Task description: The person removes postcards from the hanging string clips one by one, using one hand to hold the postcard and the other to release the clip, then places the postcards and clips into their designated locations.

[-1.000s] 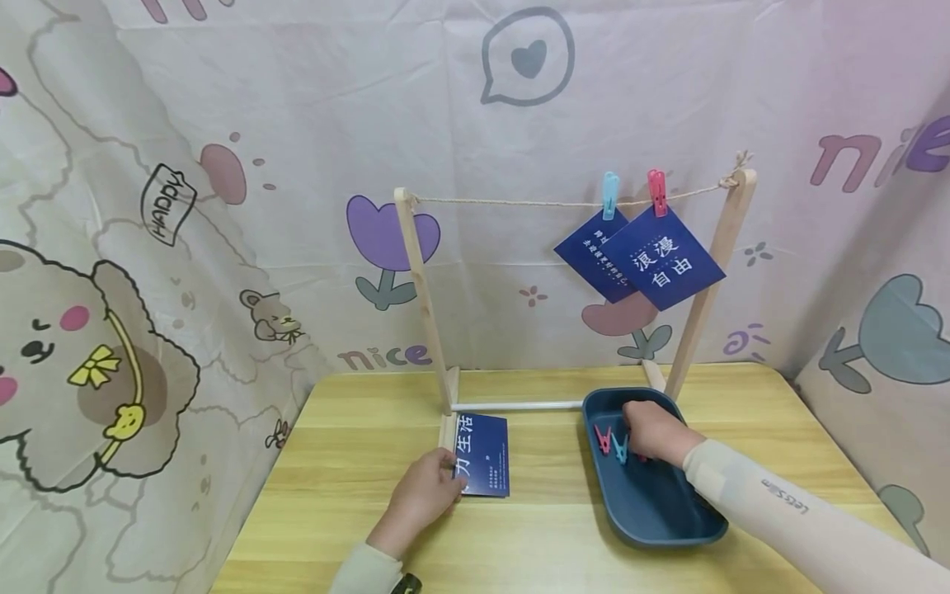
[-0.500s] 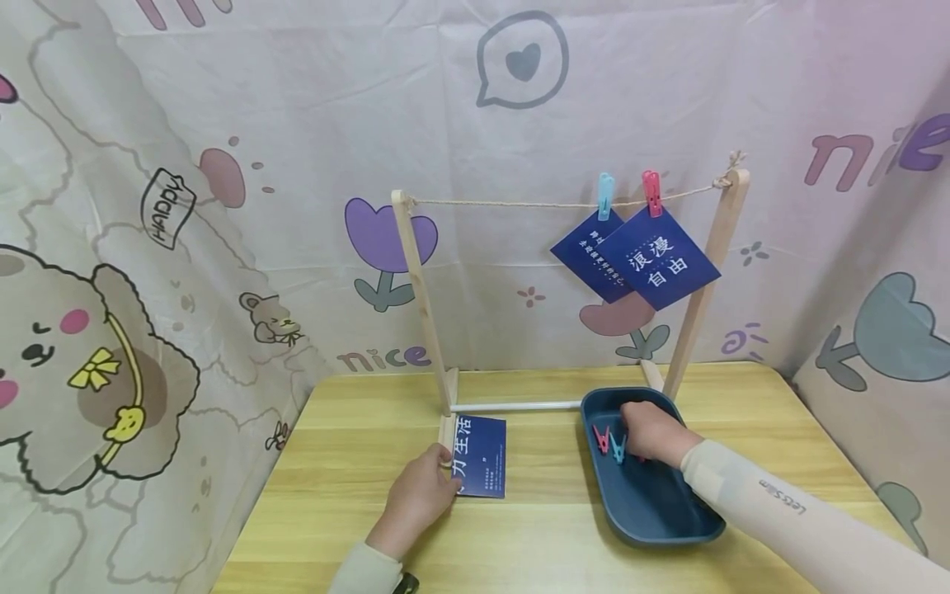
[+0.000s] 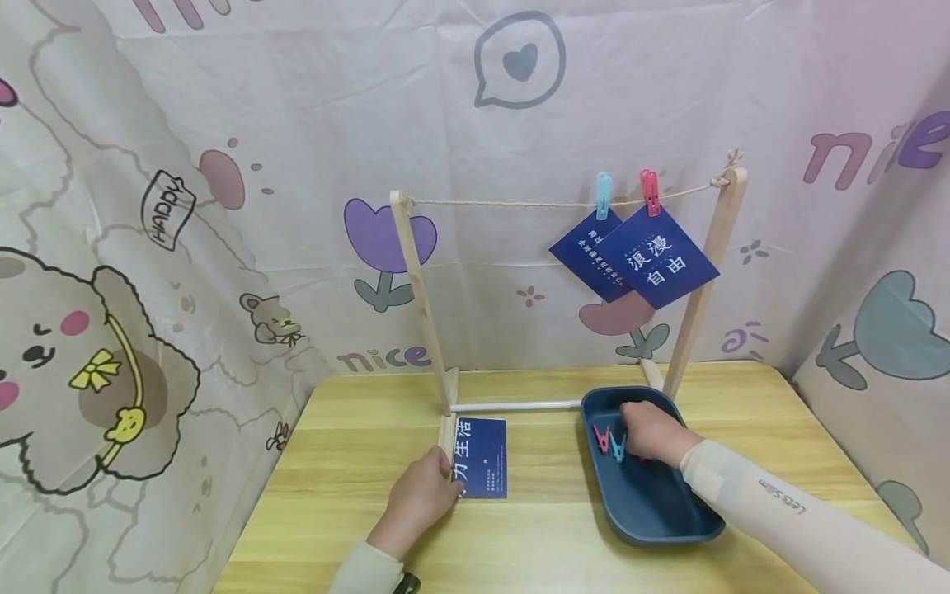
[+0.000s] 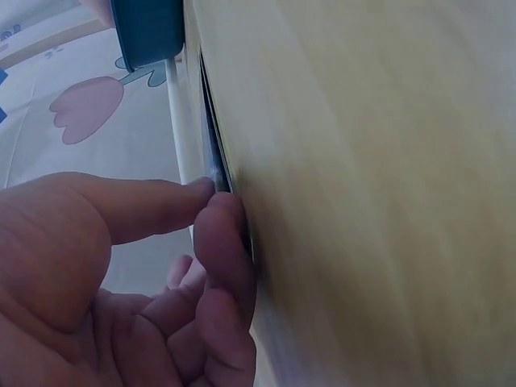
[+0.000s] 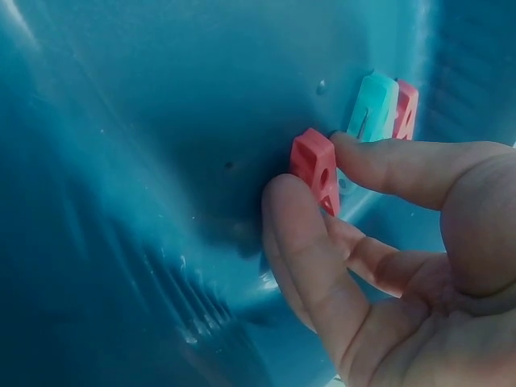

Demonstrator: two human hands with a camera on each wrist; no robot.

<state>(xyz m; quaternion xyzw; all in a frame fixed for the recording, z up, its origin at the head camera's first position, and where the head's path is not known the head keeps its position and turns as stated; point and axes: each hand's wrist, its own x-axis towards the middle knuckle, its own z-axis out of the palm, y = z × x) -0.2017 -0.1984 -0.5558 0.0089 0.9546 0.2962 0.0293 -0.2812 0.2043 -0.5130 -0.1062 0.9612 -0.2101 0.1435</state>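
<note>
A blue card lying on the tabletop is being pinched at its left edge by the low-held left hand; inside the dark blue basin, a red clothespin is being pinched by the right hand, its back turned upward.

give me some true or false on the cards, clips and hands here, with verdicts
1. Two blue cards hang from the rope. True.
2. Red clips hold both. False: a light blue clip holds one, a red clip the other.
3. The right hand is in the tray. True.
4. That hand holds a light blue clip. False: its fingers hold another red clip.
5. The left hand pinches the left edge of a third card. True.
6. That card is to the right of the tray. False: it is to the left.
</note>
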